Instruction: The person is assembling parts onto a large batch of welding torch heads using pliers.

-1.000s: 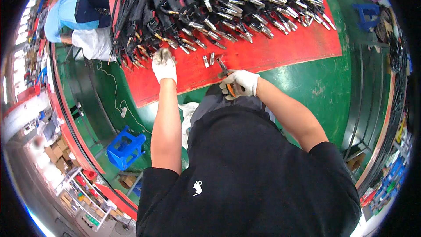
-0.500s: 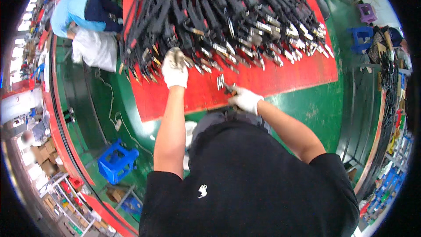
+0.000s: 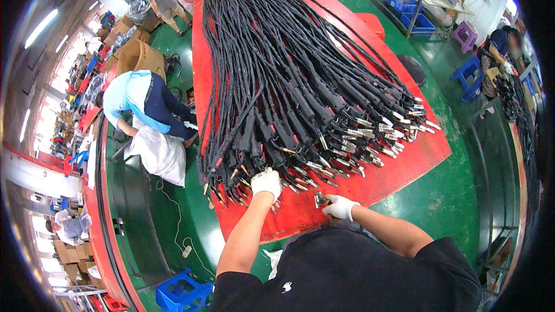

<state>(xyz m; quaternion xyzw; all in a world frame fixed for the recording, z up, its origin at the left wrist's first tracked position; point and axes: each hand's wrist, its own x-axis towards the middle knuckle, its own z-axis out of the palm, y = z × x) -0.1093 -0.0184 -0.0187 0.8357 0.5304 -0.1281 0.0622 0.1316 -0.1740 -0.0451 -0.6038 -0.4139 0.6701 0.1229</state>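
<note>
I looked down over my own shoulders at a long red table (image 3: 404, 179) that ran away from me, set on a green floor (image 3: 457, 196); my left arm reached straight forward, bare to the wrist, and my left hand (image 3: 266, 183) in a white glove lay palm down on the near ends of the cables (image 3: 277, 81), fingers curled over them, though I could not tell whether it truly gripped one or only pressed on them; my right arm was bent at the elbow and came in from the side; my right hand (image 3: 340, 206), also in a white glove, was closed on a small metal tool (image 3: 319, 200) with a touch of orange, resting on the bare red surface just beside the cable ends; the two hands were near each other but apart.

The cables were black and far too many for me to count, a thick sheaf fanning out toward me, each ending in a black handle and a silvery metal tip; I counted two gloved hands of mine and one tool.

To my left a person in a blue top (image 3: 130, 95) bent over a white sack (image 3: 157, 153); one blue stool (image 3: 184, 292) stood by my left elbow.
</note>
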